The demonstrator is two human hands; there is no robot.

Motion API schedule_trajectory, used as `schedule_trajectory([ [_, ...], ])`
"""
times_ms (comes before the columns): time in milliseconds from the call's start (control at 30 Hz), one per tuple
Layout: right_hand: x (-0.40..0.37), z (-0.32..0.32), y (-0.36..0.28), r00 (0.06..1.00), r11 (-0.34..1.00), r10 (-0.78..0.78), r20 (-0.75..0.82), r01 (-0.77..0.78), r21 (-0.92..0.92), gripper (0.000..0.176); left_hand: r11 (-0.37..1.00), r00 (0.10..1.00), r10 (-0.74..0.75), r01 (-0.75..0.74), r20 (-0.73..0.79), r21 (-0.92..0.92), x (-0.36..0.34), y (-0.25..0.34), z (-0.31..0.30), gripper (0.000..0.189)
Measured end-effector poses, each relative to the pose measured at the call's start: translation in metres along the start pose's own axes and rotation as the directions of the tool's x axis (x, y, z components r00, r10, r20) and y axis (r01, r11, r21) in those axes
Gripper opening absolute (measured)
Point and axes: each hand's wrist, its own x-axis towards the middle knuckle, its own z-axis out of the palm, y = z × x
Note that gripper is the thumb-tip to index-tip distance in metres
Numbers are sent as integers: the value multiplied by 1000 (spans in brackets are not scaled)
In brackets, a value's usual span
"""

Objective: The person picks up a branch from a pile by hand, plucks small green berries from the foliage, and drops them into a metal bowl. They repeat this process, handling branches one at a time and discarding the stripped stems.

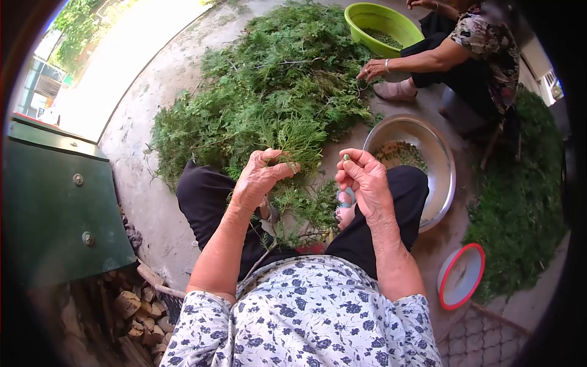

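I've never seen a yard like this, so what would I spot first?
Most likely the huge heap of feathery green branches spread over the concrete ground in the middle. In front of it, the left hand grips a leafy green sprig while the right hand pinches a tiny green bit beside a shiny round metal bowl. At the top, another person's hand touches the heap next to a lime-green plastic tub.

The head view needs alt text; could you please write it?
Left hand grips a leafy sprig while right hand pinches a small green bud beside a steel bowl; a co-worker's hand picks at the greenery pile.
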Motion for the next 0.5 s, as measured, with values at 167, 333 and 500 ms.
schedule_trajectory([
  [167, 7, 10, 1, 1000, 986, -6, -10, 7, 165, 16, 983, 983, 6, 29, 186, -183, 1, 17, -3, 24],
  [333, -13, -31, -34, 901, 934, -334, -276, 277, -226, 15, 990, 985, 116, -103, 128, -100, 17, 15, -18, 19],
  [500, -45, -81, -68, 573, 357, -774, -270, 44, -933, 25, 965, 994, 25, 4, 109, -262, 39, 18, -30, 18],
])
